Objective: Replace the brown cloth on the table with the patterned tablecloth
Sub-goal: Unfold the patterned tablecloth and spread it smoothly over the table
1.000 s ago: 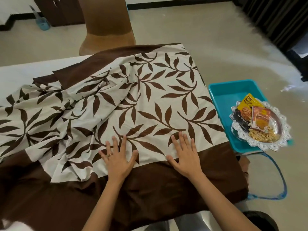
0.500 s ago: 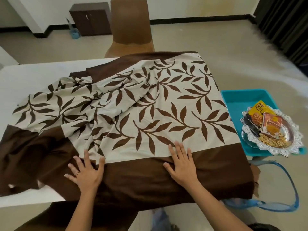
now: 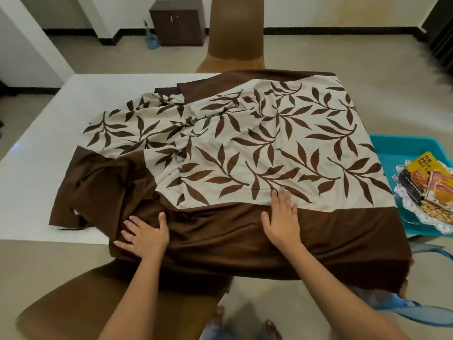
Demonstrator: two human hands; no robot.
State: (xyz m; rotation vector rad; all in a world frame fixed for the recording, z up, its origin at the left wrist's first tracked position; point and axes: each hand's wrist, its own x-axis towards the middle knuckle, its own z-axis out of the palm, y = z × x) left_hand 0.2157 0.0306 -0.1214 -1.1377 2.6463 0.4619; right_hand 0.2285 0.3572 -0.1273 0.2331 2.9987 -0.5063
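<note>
At the left of the frame, we see the bare white top of the table (image 3: 36, 173), and below it, in the lower left, the seat of a brown chair (image 3: 73, 298). Moving right, the patterned tablecloth (image 3: 269, 148), cream with brown leaves and a wide brown border, covers the centre and right of the table. Its left part lies bunched and folded over itself, its right part lies flat, and its near border hangs over the table's front edge. At the top centre, a second chair (image 3: 236, 33) stands at the far side of the table, with a dark cabinet (image 3: 180, 23) to its left against the wall. We find the left hand (image 3: 144, 235) low and left of centre, palm down on the brown border, fingers straight and spread, gripping nothing. Well apart to its right, the right hand (image 3: 282, 219) also lies palm down, fingers straight and close together. Its palm is on the border and its fingertips reach the cream panel; it too holds nothing. At the right edge, a teal tray (image 3: 402, 148) sits beside the table, and a silver-rimmed plate (image 3: 408, 207) of snack packets and nuts rests on it.
</note>
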